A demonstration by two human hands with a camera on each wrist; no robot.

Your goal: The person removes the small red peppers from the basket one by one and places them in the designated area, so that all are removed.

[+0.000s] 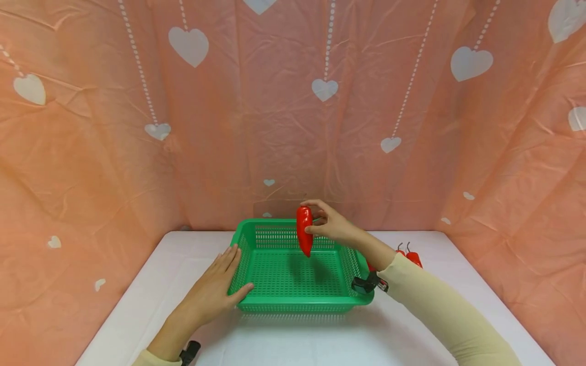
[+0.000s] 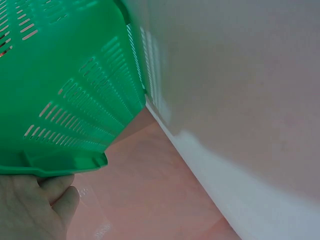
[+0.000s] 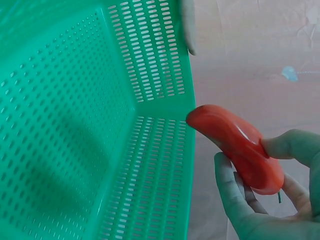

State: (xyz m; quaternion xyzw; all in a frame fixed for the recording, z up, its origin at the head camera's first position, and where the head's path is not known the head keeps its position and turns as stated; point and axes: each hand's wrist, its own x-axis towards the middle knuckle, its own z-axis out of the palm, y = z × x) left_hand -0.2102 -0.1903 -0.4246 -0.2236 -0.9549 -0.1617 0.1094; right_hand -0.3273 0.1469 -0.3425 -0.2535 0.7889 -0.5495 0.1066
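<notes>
A green plastic basket with slotted walls stands on the white table, nothing lying inside it. Above its far half, my right hand pinches a glossy red chili pepper between thumb and fingers, tip pointing down. In the right wrist view the same pepper shows its thick stem end near the palm and its tip by the basket's rim. My left hand rests on the basket's left rim with fingers extended, thumb over the near left corner. The left wrist view shows that hand against the rim.
More red peppers with dark stems lie right of the basket, partly hidden behind my right forearm. The white table is enclosed by a pink curtain with white hearts at the back and sides.
</notes>
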